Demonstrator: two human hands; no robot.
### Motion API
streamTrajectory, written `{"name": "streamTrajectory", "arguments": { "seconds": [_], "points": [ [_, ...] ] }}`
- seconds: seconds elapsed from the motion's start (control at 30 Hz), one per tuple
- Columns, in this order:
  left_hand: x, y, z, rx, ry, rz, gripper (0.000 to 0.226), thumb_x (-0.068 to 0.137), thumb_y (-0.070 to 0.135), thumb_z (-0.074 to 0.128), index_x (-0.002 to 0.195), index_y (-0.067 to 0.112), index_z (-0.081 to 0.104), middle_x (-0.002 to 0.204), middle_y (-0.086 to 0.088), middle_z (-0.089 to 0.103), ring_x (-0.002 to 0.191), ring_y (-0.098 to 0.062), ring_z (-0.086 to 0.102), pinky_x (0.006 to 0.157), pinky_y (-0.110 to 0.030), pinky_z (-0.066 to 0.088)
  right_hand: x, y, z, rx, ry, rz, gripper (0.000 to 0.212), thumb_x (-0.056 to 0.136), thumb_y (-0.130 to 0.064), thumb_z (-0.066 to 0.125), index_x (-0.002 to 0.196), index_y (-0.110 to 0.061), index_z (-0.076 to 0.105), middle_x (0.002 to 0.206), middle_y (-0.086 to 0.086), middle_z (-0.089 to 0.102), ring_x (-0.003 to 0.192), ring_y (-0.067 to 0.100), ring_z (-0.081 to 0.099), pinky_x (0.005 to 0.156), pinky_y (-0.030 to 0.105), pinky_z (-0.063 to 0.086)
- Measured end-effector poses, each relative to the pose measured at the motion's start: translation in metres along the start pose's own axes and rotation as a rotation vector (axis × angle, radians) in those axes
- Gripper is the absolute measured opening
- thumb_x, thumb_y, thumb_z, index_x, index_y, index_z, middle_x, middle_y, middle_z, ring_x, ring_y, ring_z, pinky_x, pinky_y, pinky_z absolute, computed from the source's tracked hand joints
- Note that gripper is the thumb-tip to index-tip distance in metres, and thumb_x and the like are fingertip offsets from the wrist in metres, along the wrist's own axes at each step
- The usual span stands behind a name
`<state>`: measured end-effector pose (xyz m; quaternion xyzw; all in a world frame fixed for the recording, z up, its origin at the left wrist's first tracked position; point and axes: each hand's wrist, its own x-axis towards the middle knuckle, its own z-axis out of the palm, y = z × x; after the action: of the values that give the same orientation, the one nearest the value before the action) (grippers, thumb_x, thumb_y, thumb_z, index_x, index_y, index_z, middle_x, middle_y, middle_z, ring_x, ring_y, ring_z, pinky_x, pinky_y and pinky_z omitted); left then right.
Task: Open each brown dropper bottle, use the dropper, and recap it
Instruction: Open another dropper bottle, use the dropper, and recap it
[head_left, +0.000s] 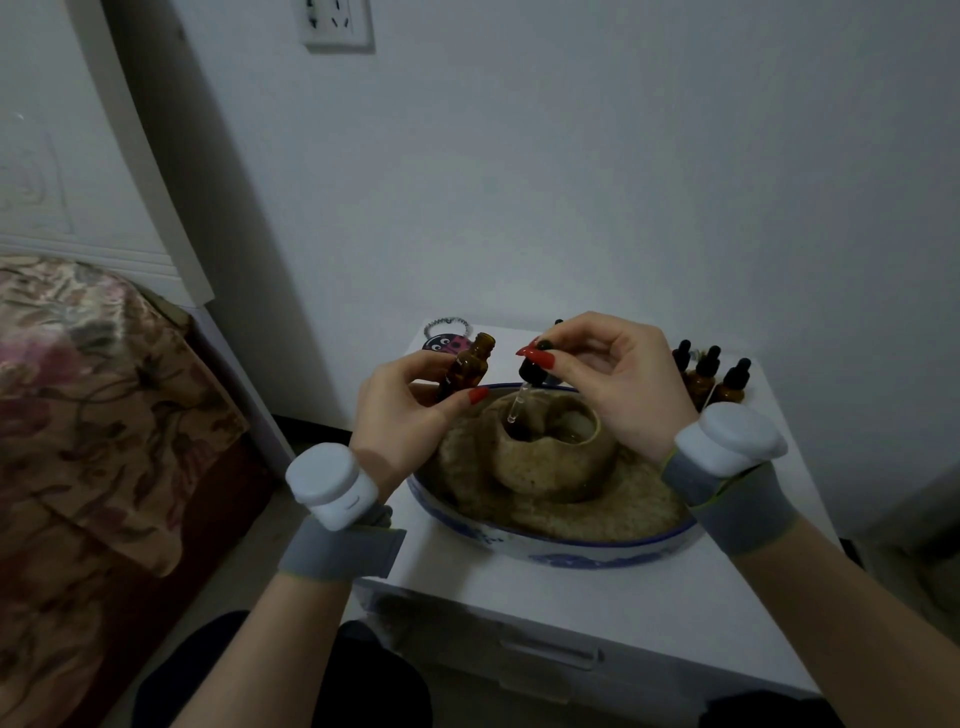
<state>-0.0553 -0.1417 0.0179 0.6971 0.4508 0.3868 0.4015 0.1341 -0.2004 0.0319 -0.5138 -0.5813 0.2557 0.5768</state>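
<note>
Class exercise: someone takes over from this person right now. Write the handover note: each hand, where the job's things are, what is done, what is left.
Left hand: holds the open brown bottle, tilted, uncapped.
Right hand: fingers pinch the dropper, its glass tip pointing down over the stone pot in the blue-rimmed bowl.
Capped bottles stand at the table's back right.
Done: this bottle opened, dropper out.
Left: finish with the dropper, recap it. Which other bottles are finished cannot be told.
</note>
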Motion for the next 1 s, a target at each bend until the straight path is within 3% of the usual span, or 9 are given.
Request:
{"name": "streamTrajectory", "arguments": {
  "seconds": [0.23,0.47,0.57,0.63,0.7,0.83,1.0],
  "points": [
    [0.0,-0.001,0.0,-0.001,0.004,0.004,0.031,0.077,0.018,0.078,0.106,0.02,0.069,0.099,0.003,0.07,0.086,-0.004,0.066,0.079,-0.022,0.055,-0.001,0.002,0.001,-0.045,-0.003,-0.03,0.009,0.082,-0.003,0.071,0.085,-0.012,0.072,0.08,-0.003,0.072,0.079,0.011,0.07,0.078,0.02,0.056],
    [0.001,-0.002,0.0,-0.005,0.005,0.005,0.033,0.075,0.016,0.08,0.107,0.019,0.071,0.1,0.0,0.071,0.088,-0.013,0.068,0.084,-0.031,0.056,0.001,-0.002,0.001,0.071,0.074,-0.005,0.015,0.083,-0.005,0.071,0.082,-0.02,0.07,0.078,-0.008,0.073,0.073,0.005,0.068,0.069,0.015,0.051],
    [0.001,-0.004,0.001,-0.003,-0.006,0.013,0.034,0.074,0.016,0.081,0.106,0.019,0.071,0.1,0.0,0.071,0.088,-0.012,0.069,0.083,-0.028,0.057,0.002,-0.005,-0.001,0.118,0.146,-0.007,0.01,0.085,-0.004,0.069,0.087,-0.014,0.07,0.083,0.003,0.074,0.068,0.012,0.065,0.064,0.02,0.052],
    [0.001,-0.005,0.001,-0.013,-0.011,0.026,0.033,0.072,0.016,0.083,0.103,0.022,0.072,0.098,0.001,0.071,0.086,-0.011,0.069,0.083,-0.029,0.057,0.002,-0.007,-0.003,0.151,0.2,-0.013,0.009,0.085,-0.003,0.068,0.088,-0.012,0.069,0.081,0.0,0.074,0.067,0.021,0.065,0.062,0.019,0.055],
    [0.002,-0.007,0.001,-0.009,-0.02,0.038,0.032,0.071,0.017,0.084,0.099,0.027,0.072,0.096,0.004,0.072,0.085,-0.009,0.069,0.083,-0.029,0.057,0.002,-0.01,-0.005,0.173,0.243,-0.023,0.008,0.086,-0.003,0.068,0.09,-0.01,0.069,0.082,-0.001,0.074,0.072,0.026,0.067,0.066,0.019,0.056],
    [0.003,-0.01,0.003,-0.001,-0.029,0.051,0.033,0.069,0.017,0.085,0.099,0.027,0.073,0.096,0.004,0.073,0.087,-0.012,0.069,0.084,-0.034,0.057,0.004,-0.013,-0.008,0.198,0.309,-0.041,0.009,0.085,-0.006,0.069,0.091,-0.012,0.069,0.087,0.001,0.075,0.085,0.018,0.072,0.079,0.024,0.056],
    [0.004,-0.012,0.004,0.005,-0.033,0.07,0.033,0.068,0.017,0.085,0.097,0.028,0.073,0.094,0.006,0.073,0.084,-0.009,0.069,0.082,-0.031,0.058,0.005,-0.015,-0.011,0.215,0.333,-0.043,0.009,0.085,-0.007,0.07,0.091,-0.014,0.07,0.092,0.006,0.075,0.089,0.021,0.072,0.084,0.028,0.056]
  ]
}}
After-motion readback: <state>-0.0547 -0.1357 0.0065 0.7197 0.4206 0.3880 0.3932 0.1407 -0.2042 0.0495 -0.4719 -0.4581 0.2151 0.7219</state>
